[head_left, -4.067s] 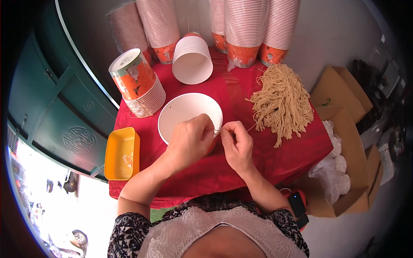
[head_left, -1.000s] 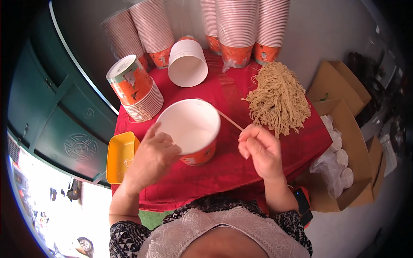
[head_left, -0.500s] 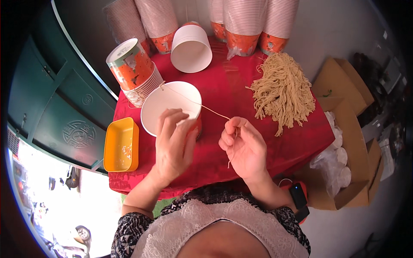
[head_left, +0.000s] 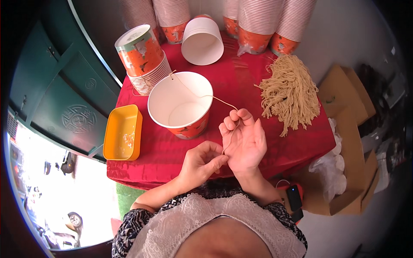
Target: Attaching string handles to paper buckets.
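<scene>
An orange-patterned paper bucket (head_left: 192, 130) with a white inside stands upright on the red cloth. From a knot at its far rim a thin beige cord (head_left: 224, 102) crosses the opening and runs to my right hand (head_left: 246, 144). That hand is turned palm up, its fingers partly curled with the cord passing over them and down the palm; the thumb stands apart. Close beside it, my left hand (head_left: 201, 165) pinches the cord's lower end between thumb and forefinger. Neither hand touches the bucket.
A yellow tray (head_left: 138, 138) holding small shiny bits sits at the left. Stacked buckets (head_left: 140, 56) rise behind it; more stacks (head_left: 256, 26) and a tipped bucket (head_left: 202, 36) are at the back. A heap of cords (head_left: 288, 94) lies right, beyond which are cardboard boxes (head_left: 350, 150).
My left hand has moved from over the bucket toward me and right, and now pinches the cord's end. My right hand's fingers have turned upward. The view has shifted slightly.
</scene>
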The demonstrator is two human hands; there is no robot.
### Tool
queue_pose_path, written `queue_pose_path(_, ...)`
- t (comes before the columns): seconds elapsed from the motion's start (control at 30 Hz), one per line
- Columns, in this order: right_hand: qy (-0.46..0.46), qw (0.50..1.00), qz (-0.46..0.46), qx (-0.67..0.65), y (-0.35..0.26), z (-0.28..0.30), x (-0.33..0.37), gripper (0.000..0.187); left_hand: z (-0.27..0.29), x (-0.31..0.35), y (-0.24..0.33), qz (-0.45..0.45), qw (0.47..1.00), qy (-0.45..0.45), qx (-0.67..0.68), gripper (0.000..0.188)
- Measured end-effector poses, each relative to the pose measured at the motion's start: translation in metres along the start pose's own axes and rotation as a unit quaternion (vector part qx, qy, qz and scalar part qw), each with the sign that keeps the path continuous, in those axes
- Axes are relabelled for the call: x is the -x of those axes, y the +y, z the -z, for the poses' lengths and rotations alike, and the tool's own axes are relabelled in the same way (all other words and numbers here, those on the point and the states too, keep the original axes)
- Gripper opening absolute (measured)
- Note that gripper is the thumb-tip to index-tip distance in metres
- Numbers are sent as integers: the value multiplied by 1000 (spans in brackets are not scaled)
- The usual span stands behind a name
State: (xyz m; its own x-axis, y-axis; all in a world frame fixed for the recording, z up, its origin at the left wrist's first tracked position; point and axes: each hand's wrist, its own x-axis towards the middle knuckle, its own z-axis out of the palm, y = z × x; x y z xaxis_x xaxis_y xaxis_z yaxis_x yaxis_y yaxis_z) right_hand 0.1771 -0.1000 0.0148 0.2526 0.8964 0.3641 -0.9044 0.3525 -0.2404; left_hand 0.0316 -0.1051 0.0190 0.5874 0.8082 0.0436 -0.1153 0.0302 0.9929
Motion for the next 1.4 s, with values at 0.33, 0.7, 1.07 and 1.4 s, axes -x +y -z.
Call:
queue_pose_path(0.33,81,796,71,596,-15,28,30,11,14,6,3,28,993,-13,-111,10)
queue_pose_path(0.7,-195,699,106,680,-21,16,39,12,19,5,14,-73,958,-19,-278,9)
queue_pose_path(1.07,-173,699,74,690,-18,17,40,14,24,9,15,-65,970,28,-231,8)
queue_pose_path(1.4,-118,713,65,689,-7,7,32,10,36,23,18,-31,983,73,-166,5)
